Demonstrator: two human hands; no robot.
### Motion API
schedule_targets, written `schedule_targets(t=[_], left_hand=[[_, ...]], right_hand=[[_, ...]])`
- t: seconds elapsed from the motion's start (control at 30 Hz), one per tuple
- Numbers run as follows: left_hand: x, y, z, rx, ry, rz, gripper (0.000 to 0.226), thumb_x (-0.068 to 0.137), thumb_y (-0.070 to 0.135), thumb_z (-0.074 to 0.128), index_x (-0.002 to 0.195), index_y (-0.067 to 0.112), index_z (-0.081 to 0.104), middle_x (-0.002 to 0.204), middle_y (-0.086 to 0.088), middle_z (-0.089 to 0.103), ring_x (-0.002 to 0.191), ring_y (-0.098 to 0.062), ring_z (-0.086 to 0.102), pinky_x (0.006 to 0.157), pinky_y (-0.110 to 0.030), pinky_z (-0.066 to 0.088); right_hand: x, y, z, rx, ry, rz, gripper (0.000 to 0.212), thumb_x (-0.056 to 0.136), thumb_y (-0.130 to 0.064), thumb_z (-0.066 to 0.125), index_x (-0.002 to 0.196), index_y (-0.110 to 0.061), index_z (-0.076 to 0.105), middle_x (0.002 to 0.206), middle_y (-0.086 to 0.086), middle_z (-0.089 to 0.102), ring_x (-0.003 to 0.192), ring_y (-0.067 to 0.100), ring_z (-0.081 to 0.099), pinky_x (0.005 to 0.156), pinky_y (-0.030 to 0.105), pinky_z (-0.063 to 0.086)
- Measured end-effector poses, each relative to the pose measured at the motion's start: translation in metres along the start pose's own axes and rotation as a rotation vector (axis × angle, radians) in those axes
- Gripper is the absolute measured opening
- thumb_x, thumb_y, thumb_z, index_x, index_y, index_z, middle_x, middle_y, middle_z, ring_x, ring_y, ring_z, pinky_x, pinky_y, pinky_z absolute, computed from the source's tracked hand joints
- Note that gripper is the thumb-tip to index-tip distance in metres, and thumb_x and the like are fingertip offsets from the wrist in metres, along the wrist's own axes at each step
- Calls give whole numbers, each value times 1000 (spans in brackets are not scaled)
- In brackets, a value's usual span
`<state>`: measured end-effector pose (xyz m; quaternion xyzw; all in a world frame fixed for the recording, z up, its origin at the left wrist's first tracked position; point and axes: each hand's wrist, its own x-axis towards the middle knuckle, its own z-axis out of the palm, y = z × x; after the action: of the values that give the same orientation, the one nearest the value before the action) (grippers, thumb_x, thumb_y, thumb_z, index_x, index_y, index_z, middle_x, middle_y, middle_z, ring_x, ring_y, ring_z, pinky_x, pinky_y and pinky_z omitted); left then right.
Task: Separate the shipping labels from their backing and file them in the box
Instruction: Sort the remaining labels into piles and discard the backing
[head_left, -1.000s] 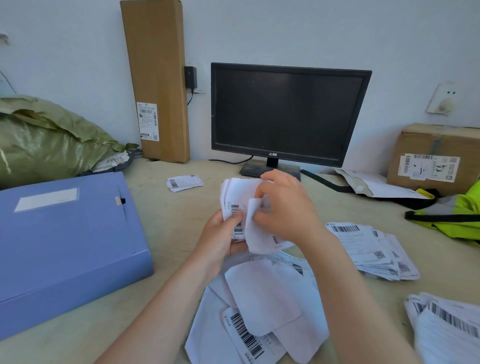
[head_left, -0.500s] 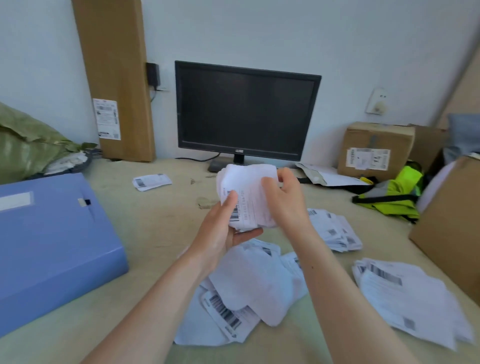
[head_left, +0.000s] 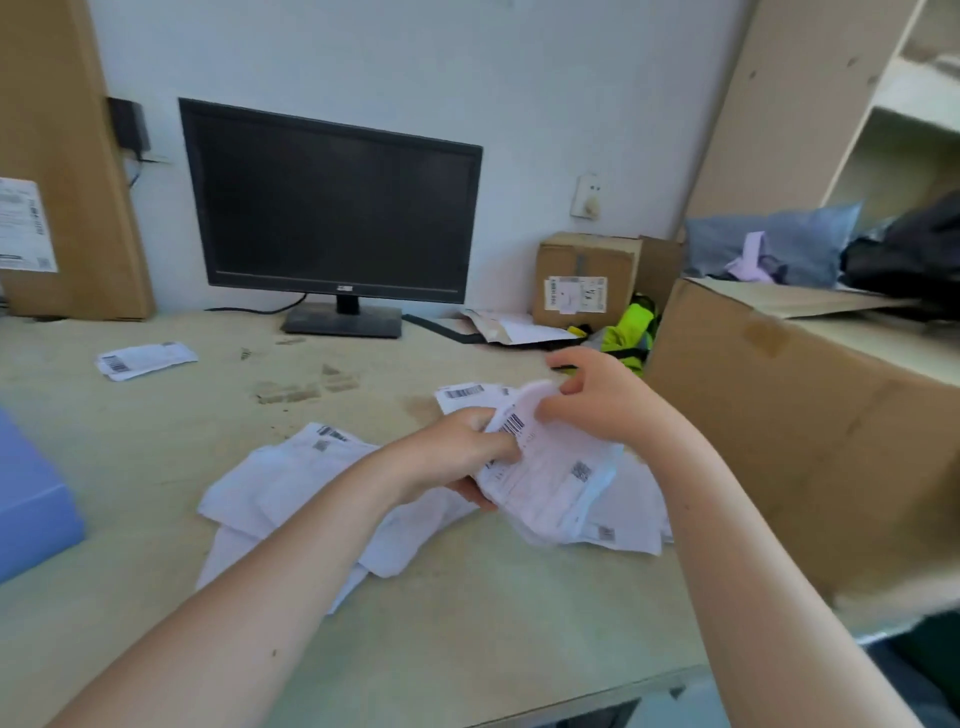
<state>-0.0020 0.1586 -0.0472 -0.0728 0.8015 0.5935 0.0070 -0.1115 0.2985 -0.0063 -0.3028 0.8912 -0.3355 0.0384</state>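
jointly, l hand (head_left: 460, 457), r hand (head_left: 605, 402), gripping labels (head_left: 545, 486)

Pale wall (head_left: 519, 78), beige desk (head_left: 519, 623), dark monitor (head_left: 332, 208), wooden shelving (head_left: 789, 104) at right

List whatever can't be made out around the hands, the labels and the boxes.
Head view, held labels: print motion-blurred and too small to read.
Head view, left hand: fingers partly hidden behind those labels.
Head view, blue box: cut off by the left edge, so open or closed is unknown.
Head view, cardboard box: inside hidden by its near wall.
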Motion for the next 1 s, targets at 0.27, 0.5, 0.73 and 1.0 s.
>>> schedule_targets(t=[0.27, 0.5, 0.73, 1.0], left_hand=[[39, -14, 39, -100, 249, 53, 31, 87, 16, 63, 117, 20, 62, 108, -5, 68, 98, -19, 67, 84, -40, 59], [19, -38, -20, -68, 515, 88, 21, 88, 18, 60, 108, 23, 65, 108, -1, 67, 99, -20, 66, 91, -41, 54], [6, -70, -117, -52, 851, 5, 31, 87, 9, 56, 116, 20, 56, 119, -1, 64, 100, -15, 61, 89, -35, 51], [-1, -108, -243, 112, 1070, -287, 54, 91, 20, 51, 143, 15, 39, 148, -9, 39, 125, -27, 49, 103, -34, 40]], right_hand=[[-5, 73, -15, -156, 121, 238, 50, 89, -17, 53, 138, -24, 48, 133, 1, 55, 118, 23, 55, 89, 34, 47], [6, 33, 31, -229, 132, 109, 64, 89, -27, 56, 148, -22, 31, 153, 5, 31, 132, 28, 41, 103, 40, 40], [25, -76, 153, -24, -126, -313, 59, 90, -32, 56, 145, -22, 37, 148, 7, 40, 135, 25, 40, 111, 42, 32], [73, -136, 268, -246, -318, -409, 59, 93, -45, 42, 146, -22, 31, 156, 4, 27, 145, 24, 19, 115, 55, 9]])
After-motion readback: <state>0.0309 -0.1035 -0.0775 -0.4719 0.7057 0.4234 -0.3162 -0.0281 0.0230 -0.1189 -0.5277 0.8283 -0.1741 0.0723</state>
